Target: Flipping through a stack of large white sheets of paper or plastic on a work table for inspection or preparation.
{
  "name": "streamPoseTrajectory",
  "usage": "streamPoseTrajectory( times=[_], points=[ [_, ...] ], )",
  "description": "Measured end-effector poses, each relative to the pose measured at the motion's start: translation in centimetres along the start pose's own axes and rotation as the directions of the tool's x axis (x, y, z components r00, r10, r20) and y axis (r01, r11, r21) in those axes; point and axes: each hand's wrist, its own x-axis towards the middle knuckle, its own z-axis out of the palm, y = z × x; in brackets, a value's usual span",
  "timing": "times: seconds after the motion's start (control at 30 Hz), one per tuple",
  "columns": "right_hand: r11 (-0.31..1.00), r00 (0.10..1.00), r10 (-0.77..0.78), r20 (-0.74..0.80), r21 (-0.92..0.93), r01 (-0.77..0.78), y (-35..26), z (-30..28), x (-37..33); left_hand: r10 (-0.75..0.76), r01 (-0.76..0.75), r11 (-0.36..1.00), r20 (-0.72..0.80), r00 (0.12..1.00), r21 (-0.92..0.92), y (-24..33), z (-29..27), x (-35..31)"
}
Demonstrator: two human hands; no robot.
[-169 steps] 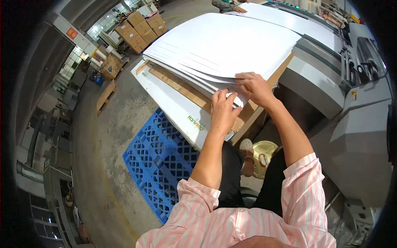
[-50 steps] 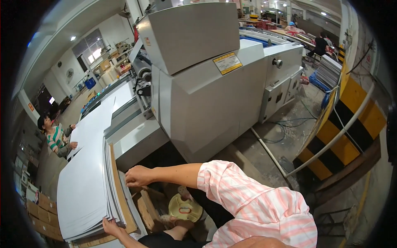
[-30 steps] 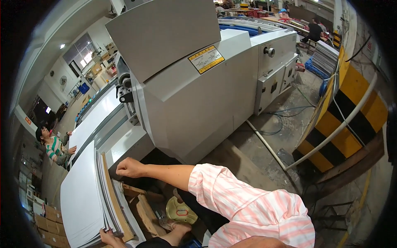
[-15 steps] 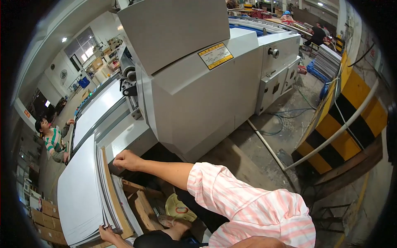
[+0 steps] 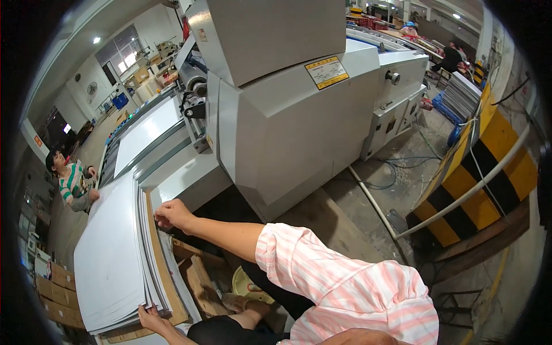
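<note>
A thick stack of large white sheets [image 5: 112,247] lies at the left, fanned out along its right edge, with a brown cardboard layer [image 5: 164,273] showing there. My left hand [image 5: 153,319] is closed on the near right corner of the sheets, fingertips at their edges. My right hand [image 5: 174,216] is at the stack's far right side, beside the cardboard edge. Its fingers are curled downward, and whatever lies within them is hidden. Beyond the stack, another white sheet [image 5: 146,133] lies on the feed bed of a large grey machine [image 5: 299,126].
Across the stack stands a co-worker in a striped top [image 5: 73,181], one hand blurred near the sheets. Wooden boards [image 5: 201,284] and a yellow round item [image 5: 244,282] are low by my legs. A pale pipe [image 5: 374,201] crosses the floor toward a black-and-yellow striped barrier [image 5: 466,184].
The sheet on the feed bed has moved away from the stack toward the machine. The co-worker's hands have shifted. My view has turned slightly left; both my hands stay by the stack.
</note>
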Motion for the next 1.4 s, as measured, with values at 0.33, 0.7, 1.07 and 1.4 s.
streamPoseTrajectory(
  times=[0.33,0.7,1.07,1.4],
  points=[
    [0.975,0.999,-0.023,-0.048,0.221,0.034,-1.2,4.0,-1.4,-0.038,0.038,0.999,0.034,0.999,-0.012,-0.3,-0.4,0.3],
    [0.946,0.965,0.248,-0.081,0.236,-0.223,5.3,2.2,-0.8,-0.064,0.068,0.996,0.069,0.996,-0.057,0.0,-0.2,-0.3],
    [0.957,0.966,0.234,-0.105,0.202,-0.210,5.6,2.5,-0.7,-0.029,0.029,1.000,0.016,0.999,-0.008,0.0,-0.2,-0.6],
    [0.961,0.968,0.248,-0.047,0.135,-0.240,5.8,3.1,-1.1,-0.001,0.004,1.000,0.112,0.994,-0.026,-1.1,-1.2,0.4]
  ],
)
